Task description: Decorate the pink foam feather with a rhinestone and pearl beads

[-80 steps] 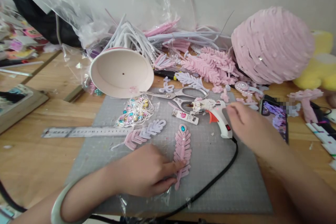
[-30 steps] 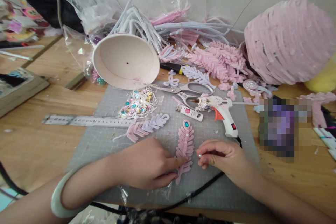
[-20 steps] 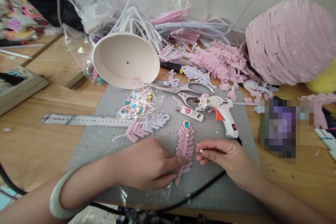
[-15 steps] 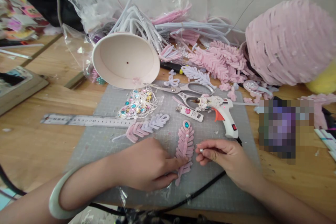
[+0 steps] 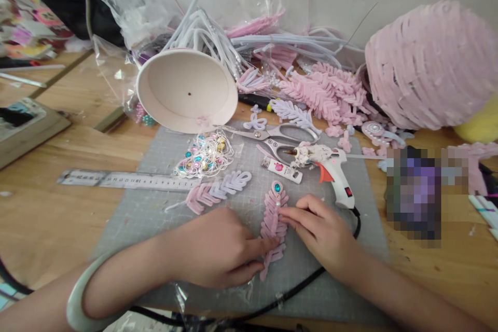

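Observation:
A pink pipe-cleaner feather [image 5: 270, 218] lies upright in the view on the grey cutting mat [image 5: 155, 153]. A round blue gem tops it, with small pearls just below. My left hand [image 5: 218, 249] holds it down on the mat, index fingertip on its lower middle and thumb by its left edge. From the right, my right hand [image 5: 327, 233] reaches the feather's centre line below the pearls, fingertips pinched together. The pearl bead seen in that pinch a moment ago is now hidden by the fingers.
A white glue gun [image 5: 342, 181], a lighter [image 5: 281, 169] and scissors [image 5: 272, 137] lie beyond the feather. Left of them are strung gems [image 5: 206, 155], a steel ruler [image 5: 124, 180] and a pink-and-lilac feather [image 5: 218, 192]. A cream bowl [image 5: 187, 88] lies tipped. The black cord [image 5: 295, 286] crosses near my wrists.
My right hand has moved left from beside the feather, bringing the pinched pearl bead onto its centre line. My left hand stays pressed on the feather.

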`<action>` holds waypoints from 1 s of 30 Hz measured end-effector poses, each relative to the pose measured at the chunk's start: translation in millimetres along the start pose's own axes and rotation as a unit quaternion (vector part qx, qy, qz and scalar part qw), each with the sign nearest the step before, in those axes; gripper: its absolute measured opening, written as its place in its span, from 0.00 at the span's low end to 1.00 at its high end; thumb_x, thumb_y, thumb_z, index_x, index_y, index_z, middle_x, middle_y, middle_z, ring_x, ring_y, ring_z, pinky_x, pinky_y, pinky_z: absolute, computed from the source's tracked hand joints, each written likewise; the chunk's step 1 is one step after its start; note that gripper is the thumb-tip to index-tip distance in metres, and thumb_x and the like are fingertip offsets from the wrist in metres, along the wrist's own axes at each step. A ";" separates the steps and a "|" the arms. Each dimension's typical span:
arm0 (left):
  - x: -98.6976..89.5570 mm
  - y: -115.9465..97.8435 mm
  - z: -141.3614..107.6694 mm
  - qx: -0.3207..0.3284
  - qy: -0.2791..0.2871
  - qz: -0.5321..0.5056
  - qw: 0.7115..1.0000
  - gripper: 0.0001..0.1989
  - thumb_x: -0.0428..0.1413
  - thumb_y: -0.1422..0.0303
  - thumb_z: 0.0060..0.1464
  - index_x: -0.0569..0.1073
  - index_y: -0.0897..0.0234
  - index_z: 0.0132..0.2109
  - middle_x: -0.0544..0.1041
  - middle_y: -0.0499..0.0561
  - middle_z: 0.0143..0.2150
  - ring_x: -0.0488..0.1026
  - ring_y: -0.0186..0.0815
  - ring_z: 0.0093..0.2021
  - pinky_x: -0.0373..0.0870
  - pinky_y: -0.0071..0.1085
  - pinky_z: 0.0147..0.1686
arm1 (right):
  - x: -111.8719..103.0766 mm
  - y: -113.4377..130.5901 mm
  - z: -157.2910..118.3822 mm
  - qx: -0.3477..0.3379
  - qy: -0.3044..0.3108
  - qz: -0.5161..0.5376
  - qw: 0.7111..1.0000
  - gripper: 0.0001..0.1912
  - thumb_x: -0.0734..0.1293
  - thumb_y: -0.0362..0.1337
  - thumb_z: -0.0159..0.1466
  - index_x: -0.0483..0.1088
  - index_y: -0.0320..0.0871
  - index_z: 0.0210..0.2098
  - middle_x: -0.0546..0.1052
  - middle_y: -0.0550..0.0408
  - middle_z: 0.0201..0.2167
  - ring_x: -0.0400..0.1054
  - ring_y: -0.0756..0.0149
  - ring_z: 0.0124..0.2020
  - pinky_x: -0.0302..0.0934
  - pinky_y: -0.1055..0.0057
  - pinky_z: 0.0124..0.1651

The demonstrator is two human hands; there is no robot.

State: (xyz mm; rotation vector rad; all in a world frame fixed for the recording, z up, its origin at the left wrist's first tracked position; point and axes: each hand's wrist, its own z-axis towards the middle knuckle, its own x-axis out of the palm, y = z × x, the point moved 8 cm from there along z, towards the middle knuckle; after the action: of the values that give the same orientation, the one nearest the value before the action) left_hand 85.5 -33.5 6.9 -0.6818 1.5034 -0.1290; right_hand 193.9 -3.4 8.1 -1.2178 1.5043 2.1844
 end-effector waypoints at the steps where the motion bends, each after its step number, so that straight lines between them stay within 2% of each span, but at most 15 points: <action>1: 0.2 0.2 0.2 -0.002 0.002 0.000 1.000 0.16 0.46 0.66 0.61 0.64 0.64 0.55 0.76 0.49 0.25 0.70 0.35 0.20 0.55 0.31 0.20 | 2.2 0.9 0.7 -0.007 0.007 -0.010 1.000 0.14 0.57 0.36 0.66 0.74 0.44 0.42 0.70 0.53 0.28 0.67 0.69 0.29 0.65 0.73 0.33; 5: 1.0 -0.1 1.9 0.001 0.017 0.001 1.000 0.16 0.45 0.66 0.61 0.64 0.64 0.54 0.77 0.49 0.26 0.71 0.36 0.22 0.55 0.32 0.20 | 6.0 2.5 2.0 -0.023 0.019 -0.052 0.998 0.17 0.55 0.36 0.67 0.74 0.40 0.43 0.69 0.52 0.26 0.67 0.69 0.27 0.63 0.74 0.30; 8: 0.9 -0.1 2.3 0.001 0.023 0.003 1.000 0.17 0.46 0.67 0.61 0.62 0.64 0.55 0.77 0.49 0.27 0.72 0.36 0.23 0.54 0.33 0.20 | 7.2 2.2 2.2 -0.026 0.027 -0.070 0.997 0.18 0.54 0.36 0.67 0.74 0.41 0.44 0.68 0.53 0.25 0.65 0.70 0.26 0.62 0.75 0.29; 15: -1.7 -1.5 0.9 0.005 -0.002 -0.009 1.000 0.15 0.46 0.67 0.60 0.64 0.65 0.54 0.77 0.49 0.26 0.71 0.36 0.21 0.55 0.33 0.20 | 10.1 2.4 1.9 -0.042 0.036 -0.095 0.994 0.19 0.53 0.35 0.67 0.74 0.42 0.46 0.67 0.54 0.24 0.63 0.70 0.25 0.60 0.75 0.27; 22: 1.7 -0.2 1.4 0.001 0.015 0.007 1.000 0.16 0.45 0.67 0.61 0.63 0.64 0.54 0.77 0.49 0.27 0.72 0.36 0.22 0.54 0.33 0.20 | -2.3 8.4 -4.1 -0.074 -0.026 -0.063 0.995 0.17 0.55 0.32 0.67 0.73 0.37 0.46 0.65 0.55 0.24 0.63 0.73 0.24 0.60 0.78 0.28; 25: 2.6 -0.1 1.0 0.001 0.020 0.007 1.000 0.17 0.45 0.67 0.61 0.62 0.64 0.55 0.77 0.49 0.27 0.72 0.37 0.22 0.54 0.34 0.20 | -1.8 8.2 -8.8 -0.077 -0.010 -0.064 0.995 0.15 0.57 0.32 0.66 0.72 0.35 0.45 0.68 0.53 0.25 0.64 0.72 0.26 0.61 0.76 0.30; 30: 1.5 -0.6 0.2 0.000 0.014 0.004 1.000 0.17 0.45 0.67 0.61 0.62 0.64 0.56 0.77 0.49 0.27 0.71 0.36 0.22 0.53 0.33 0.20 | 5.4 6.3 -10.1 -0.079 0.025 -0.087 0.993 0.16 0.56 0.35 0.67 0.72 0.37 0.47 0.68 0.53 0.26 0.64 0.70 0.26 0.62 0.75 0.30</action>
State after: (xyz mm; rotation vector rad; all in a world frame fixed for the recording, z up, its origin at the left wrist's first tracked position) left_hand 86.1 -34.6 6.0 -0.6768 1.5332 -0.1331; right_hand 191.9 -16.3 7.1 -1.4051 1.2098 2.2057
